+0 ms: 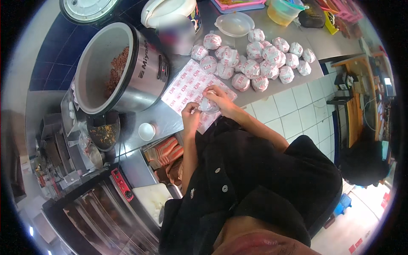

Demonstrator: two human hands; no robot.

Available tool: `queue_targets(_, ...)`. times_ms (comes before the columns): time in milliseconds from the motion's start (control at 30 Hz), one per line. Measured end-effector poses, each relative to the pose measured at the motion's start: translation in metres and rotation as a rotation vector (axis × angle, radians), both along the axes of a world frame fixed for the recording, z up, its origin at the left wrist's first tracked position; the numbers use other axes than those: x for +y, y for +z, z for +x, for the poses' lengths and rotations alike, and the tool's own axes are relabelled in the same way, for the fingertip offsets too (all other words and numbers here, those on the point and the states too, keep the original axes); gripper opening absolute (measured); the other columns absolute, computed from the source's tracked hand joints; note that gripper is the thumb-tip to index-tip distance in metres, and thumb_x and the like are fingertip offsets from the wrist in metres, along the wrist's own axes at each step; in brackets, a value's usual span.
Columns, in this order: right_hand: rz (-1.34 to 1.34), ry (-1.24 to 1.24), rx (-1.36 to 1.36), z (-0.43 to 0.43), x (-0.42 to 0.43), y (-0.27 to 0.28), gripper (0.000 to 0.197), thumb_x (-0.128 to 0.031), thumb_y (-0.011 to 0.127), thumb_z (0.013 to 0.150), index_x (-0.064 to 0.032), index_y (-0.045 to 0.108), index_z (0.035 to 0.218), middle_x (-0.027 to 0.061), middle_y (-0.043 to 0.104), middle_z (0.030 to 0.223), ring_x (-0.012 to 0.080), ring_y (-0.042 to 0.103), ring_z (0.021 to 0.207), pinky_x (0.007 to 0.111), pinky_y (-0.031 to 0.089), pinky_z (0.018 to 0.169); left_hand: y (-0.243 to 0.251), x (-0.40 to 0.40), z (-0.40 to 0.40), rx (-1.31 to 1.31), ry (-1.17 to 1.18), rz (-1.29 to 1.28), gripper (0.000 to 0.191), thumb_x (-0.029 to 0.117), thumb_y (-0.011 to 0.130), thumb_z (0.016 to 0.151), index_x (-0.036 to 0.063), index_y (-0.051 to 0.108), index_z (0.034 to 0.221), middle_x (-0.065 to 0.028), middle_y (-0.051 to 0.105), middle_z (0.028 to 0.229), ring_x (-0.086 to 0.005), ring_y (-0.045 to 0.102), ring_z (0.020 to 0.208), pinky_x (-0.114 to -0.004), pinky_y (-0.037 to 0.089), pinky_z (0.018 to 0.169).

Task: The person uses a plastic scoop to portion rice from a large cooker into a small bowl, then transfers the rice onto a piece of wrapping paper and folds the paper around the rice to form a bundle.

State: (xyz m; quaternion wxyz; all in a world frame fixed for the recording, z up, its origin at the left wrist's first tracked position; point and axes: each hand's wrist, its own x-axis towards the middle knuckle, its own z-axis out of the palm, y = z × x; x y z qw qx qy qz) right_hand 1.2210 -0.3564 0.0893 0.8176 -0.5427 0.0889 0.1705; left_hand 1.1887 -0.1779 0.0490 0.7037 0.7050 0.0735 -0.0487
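Both of my hands are at a rounded bundle (208,106) wrapped in white paper with red print. The fingers of my left hand (190,116) pinch its left edge. My right hand (221,99) grips the paper from the upper right, with its thumb and fingers folded over the top. Under the bundle lie flat printed wrapping sheets (186,84) on the metal counter. What is inside the bundle is hidden. Just beyond the sheets, several similar wrapped bundles (251,69) sit in a cluster, some resting on others.
A large Miyako rice cooker (145,70) with reddish-brown rice (118,71) stands left of the sheets. Nearer me is a white cup (147,131). Behind the bundles are a clear plastic lid (235,24) and a plastic tub (282,14). The counter edge (271,91) drops to floor tiles.
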Motion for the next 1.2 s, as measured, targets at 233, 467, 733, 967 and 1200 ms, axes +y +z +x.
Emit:
queue_targets(233,-0.258,-0.022,0.059,0.003,0.004,0.012,0.045,-0.038,0.077,0.092,0.0043,0.074,0.106,0.0099,0.073,0.095,0.0165,0.067,0.088,0.033,0.052,0.078,0.037,-0.029,-0.006,0.243,0.112,0.123,0.01,0.0,0.067,0.094,-0.0009,0.065,0.104,-0.0075,0.071,0.095,-0.0153,0.068,0.088,-0.03,0.053,0.074)
queue_targets(467,-0.376,-0.156,-0.009,0.016,0.004,-0.004,0.046,-0.04,0.076,0.093,0.003,0.072,0.109,0.0107,0.072,0.1,0.0169,0.066,0.093,0.034,0.052,0.081,0.055,-0.028,-0.001,0.359,0.031,-0.392,0.044,0.011,0.057,0.098,0.0002,0.052,0.14,-0.0167,0.063,0.129,-0.0211,0.064,0.116,-0.033,0.057,0.096)
queue_targets(733,-0.66,0.11,-0.195,0.059,0.002,0.01,0.059,-0.052,0.076,0.089,-0.002,0.065,0.117,0.0207,0.073,0.105,0.0311,0.071,0.101,0.042,0.053,0.089,0.052,-0.026,0.001,0.17,0.038,-0.289,0.078,0.013,0.061,0.096,0.0115,0.02,0.162,-0.0206,0.05,0.148,-0.0252,0.057,0.116,-0.04,0.056,0.098)
queue_targets(967,-1.385,0.192,-0.501,0.192,-0.02,0.037,0.075,-0.057,0.072,0.087,-0.0049,0.055,0.138,0.0291,0.073,0.111,0.043,0.072,0.106,0.054,0.055,0.094,0.016,0.014,-0.019,-0.038,0.147,0.388,0.081,0.021,0.076,0.086,0.0039,0.038,0.155,-0.0265,0.048,0.151,-0.0391,0.053,0.129,-0.055,0.045,0.106)
queue_targets(1200,-1.707,0.073,-0.814,0.224,-0.035,-0.028,0.063,-0.055,0.066,0.092,-0.0064,0.065,0.132,0.0281,0.069,0.12,0.0404,0.069,0.111,0.058,0.053,0.096,-0.009,0.008,-0.037,0.17,0.065,1.109,0.086,0.052,0.072,0.092,0.0207,0.035,0.164,-0.0281,0.031,0.165,-0.0566,0.026,0.152,-0.079,0.017,0.117)
